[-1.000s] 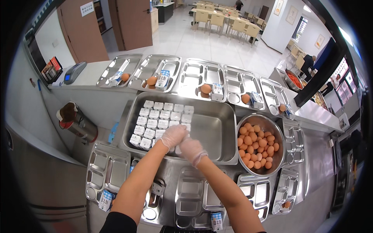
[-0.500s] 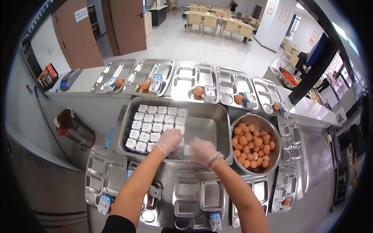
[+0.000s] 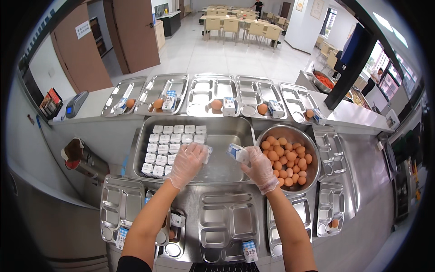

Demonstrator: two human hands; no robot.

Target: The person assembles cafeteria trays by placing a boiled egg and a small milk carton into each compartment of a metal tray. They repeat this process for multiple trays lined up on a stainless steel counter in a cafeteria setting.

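Note:
My right hand (image 3: 259, 167), in a clear plastic glove, holds a blue-and-white milk carton (image 3: 238, 153) tilted above the bare side of a deep steel pan (image 3: 226, 131). My left hand (image 3: 188, 164), gloved too, has its fingers curled round another milk carton (image 3: 208, 154), partly hidden, at the right edge of the packed rows. Those rows of upright cartons (image 3: 168, 138) fill the pan's left side, white ends up. Right of the pan, near my right hand, stands a round steel bowl (image 3: 316, 156) heaped with brown eggs (image 3: 290, 156).
Compartment trays (image 3: 212, 86) line the far ledge, each with an egg and a carton. More trays (image 3: 217, 217) lie on the near counter, one bearing a carton (image 3: 249, 250). A dark post (image 3: 351, 68) rises at the right. A card device (image 3: 76, 105) stands far left.
My right hand has lifted a milk carton from the pan and moved right and up. My left hand has shifted slightly left in the view, which has itself moved a little.

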